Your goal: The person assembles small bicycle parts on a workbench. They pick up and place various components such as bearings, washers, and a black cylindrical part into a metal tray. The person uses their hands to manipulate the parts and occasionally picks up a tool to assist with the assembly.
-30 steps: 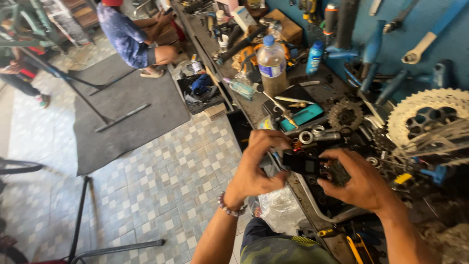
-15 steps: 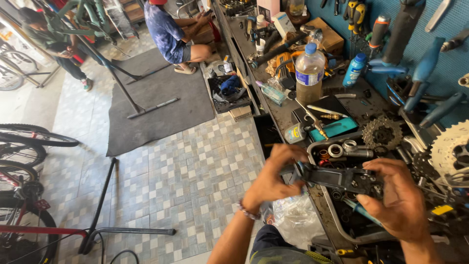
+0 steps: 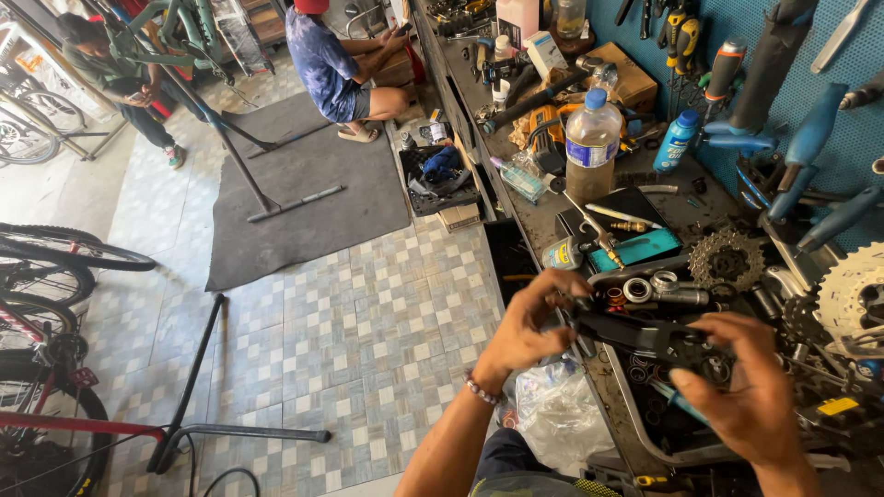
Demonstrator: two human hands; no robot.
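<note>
Both my hands hold a black bicycle crank arm point(image 3: 635, 333) level above the cluttered workbench point(image 3: 543, 225). My left hand point(image 3: 529, 324) grips its narrow left end with the fingers curled around it. My right hand point(image 3: 741, 391) covers the wider right end from above, fingers wrapped on it. Just behind the crank lie silver and black rings and bearing cups point(image 3: 649, 290). A dark cassette sprocket point(image 3: 727, 260) sits further right on the bench.
A plastic bottle point(image 3: 591, 140), a teal tray point(image 3: 640, 248) and loose tools crowd the bench. Blue-handled tools point(image 3: 810, 138) hang on the pegboard. A person point(image 3: 336, 64) squats by a grey mat point(image 3: 295, 198). A work-stand leg point(image 3: 198, 377) and bicycle wheels point(image 3: 46, 276) stand left.
The view has swung left and up, showing more floor and bicycles. Both hands keep hold of the crank arm, which now sits slightly lower right.
</note>
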